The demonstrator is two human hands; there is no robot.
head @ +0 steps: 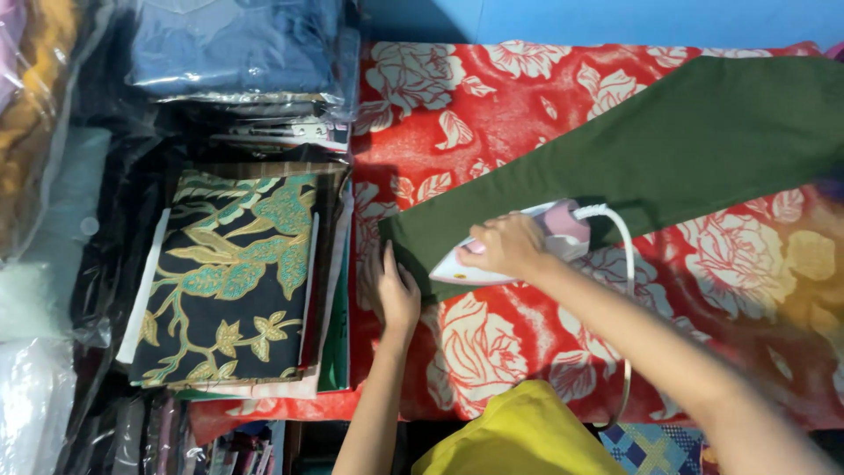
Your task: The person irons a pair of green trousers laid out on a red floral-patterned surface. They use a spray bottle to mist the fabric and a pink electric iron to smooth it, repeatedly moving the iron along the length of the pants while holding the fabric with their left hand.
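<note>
1. Firmly, the right hand (505, 244) is wrapped around the handle of a pink and white iron (519, 251), which sits on the dark green garment (668, 141).
2. The left hand (396, 290) lies flat with fingers spread, pressing on the garment's near end beside the iron's tip.
3. The garment stretches diagonally across a red cloth with pale roses (492, 343).
4. A white cord (626, 264) runs from the iron's back.
5. Left of the hands lies a stack of folded fabrics (233, 273), topped by a dark leaf-patterned piece.
</note>
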